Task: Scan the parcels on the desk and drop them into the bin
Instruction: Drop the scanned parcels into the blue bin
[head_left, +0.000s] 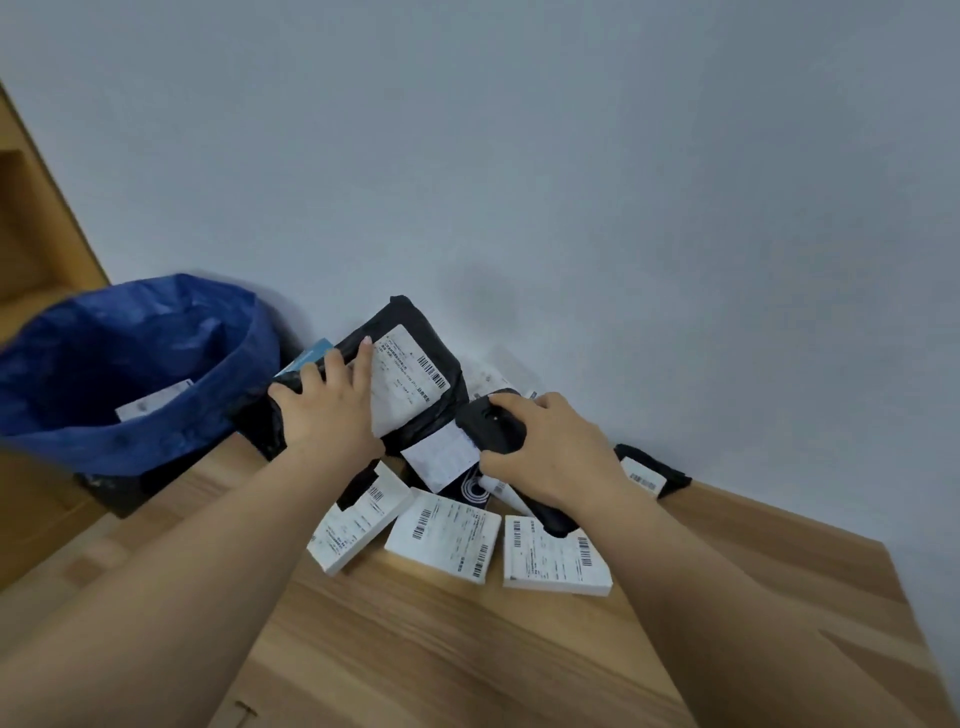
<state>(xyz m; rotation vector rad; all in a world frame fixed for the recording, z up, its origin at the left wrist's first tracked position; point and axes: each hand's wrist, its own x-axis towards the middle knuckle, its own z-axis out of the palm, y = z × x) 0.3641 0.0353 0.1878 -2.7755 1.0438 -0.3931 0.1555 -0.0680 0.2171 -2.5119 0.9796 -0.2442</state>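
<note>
A black poly-bag parcel (400, 374) is held tilted above the far edge of the desk (467, 649), its white label (410, 384) facing the camera. The left hand (327, 410) grips its left end, fingers (363, 364) curled over the top and one lying straight along the label's edge. The right hand (545, 452) wraps its fingers around a black handheld scanner (493, 426), whose head sits just beside the label's lower right corner.

This looks like the scanning step. Next, the barcode needs to be read, then the parcel carried left and released over the blue-lined bin (130, 374), where one label already shows.

Below the hands, three white boxes (441, 540) and another black bag (649, 470) lie on the wooden desk, against a plain grey-blue wall (519, 156).
</note>
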